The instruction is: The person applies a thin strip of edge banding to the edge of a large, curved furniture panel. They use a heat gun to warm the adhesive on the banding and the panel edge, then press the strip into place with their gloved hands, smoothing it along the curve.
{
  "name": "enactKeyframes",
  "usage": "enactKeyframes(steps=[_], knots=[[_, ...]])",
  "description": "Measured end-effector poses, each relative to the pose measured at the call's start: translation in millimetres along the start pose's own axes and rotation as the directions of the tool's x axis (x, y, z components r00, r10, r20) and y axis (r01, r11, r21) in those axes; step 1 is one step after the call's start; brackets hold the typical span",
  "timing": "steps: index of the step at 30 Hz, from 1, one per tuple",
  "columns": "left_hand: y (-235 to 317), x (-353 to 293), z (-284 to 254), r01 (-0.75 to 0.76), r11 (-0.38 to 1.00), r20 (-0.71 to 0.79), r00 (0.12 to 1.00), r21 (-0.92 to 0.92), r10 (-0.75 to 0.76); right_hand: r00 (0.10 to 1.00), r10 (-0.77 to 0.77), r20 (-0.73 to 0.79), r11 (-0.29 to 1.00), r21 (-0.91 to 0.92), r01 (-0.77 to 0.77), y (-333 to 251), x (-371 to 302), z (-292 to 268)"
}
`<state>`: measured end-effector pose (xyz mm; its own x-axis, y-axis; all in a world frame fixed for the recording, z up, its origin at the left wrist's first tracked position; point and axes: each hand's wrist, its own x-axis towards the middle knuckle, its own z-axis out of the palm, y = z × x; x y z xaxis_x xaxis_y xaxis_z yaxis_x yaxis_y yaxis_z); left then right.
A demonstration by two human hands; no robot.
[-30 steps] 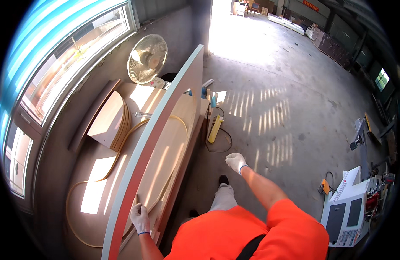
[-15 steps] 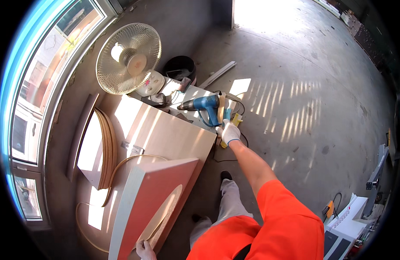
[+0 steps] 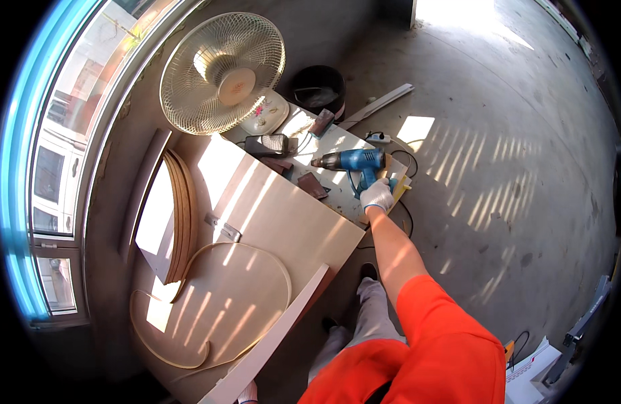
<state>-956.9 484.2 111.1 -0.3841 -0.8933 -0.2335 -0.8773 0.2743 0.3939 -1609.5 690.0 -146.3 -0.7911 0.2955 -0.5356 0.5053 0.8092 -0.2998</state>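
Note:
My right hand (image 3: pixel 378 194), in a white glove, reaches to the bench end by the handle of a blue heat gun (image 3: pixel 361 160). Its fingers are curled closed next to a small teal object (image 3: pixel 393 182); what they grip is hidden. My left hand (image 3: pixel 248 392), also gloved, shows only partly at the lower edge, against a pale board (image 3: pixel 273 340) that stands tilted on its edge; its fingers are behind the board. A thin tan edging strip (image 3: pixel 288 269) curls in loops over the large wooden panel (image 3: pixel 310 222) beneath.
Curved wooden pieces (image 3: pixel 181 222) are stacked at the left near the window. A fan (image 3: pixel 223 74), a black bucket (image 3: pixel 317 87) and sanding blocks (image 3: pixel 267 145) stand around the narrow bench (image 3: pixel 334 145). A black cable (image 3: pixel 411 219) trails on the floor.
My view has shifted, and the board has turned from showing its broad pinkish face to nearly edge-on, baring more of the looped strip. My right hand has closed up near the heat gun's handle.

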Motion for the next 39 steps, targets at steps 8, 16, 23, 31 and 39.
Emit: enactKeyframes(steps=[8,16,23,31,39], knots=[[-2.1,18.5,6.6,-0.181,0.981,0.001,0.983,0.071,0.181,0.998,-0.06,-0.01,0.975,0.216,0.061,27.6,-30.7,-78.1],[7.3,32.7,-2.8,-0.195,0.887,-0.038,0.98,-0.419,0.198,0.964,-0.18,-0.198,0.677,0.686,0.267,202.9,-135.3,-122.0],[1.2,1.3,2.3,-0.545,0.714,0.13,0.748,-0.438,0.651,0.946,-0.287,-0.15,0.518,0.807,0.285,331.5,-380.4,-84.3],[-74.3,-72.7,-18.5,-0.598,0.541,0.381,0.385,-0.591,0.841,0.885,-0.461,0.066,0.771,0.524,0.362,312.9,-610.9,-18.4],[-196.6,-125.7,-35.1,0.3,0.359,0.467,0.526,-0.884,0.711,0.644,-0.696,0.318,0.701,0.496,0.513,259.5,-750.7,33.2]])
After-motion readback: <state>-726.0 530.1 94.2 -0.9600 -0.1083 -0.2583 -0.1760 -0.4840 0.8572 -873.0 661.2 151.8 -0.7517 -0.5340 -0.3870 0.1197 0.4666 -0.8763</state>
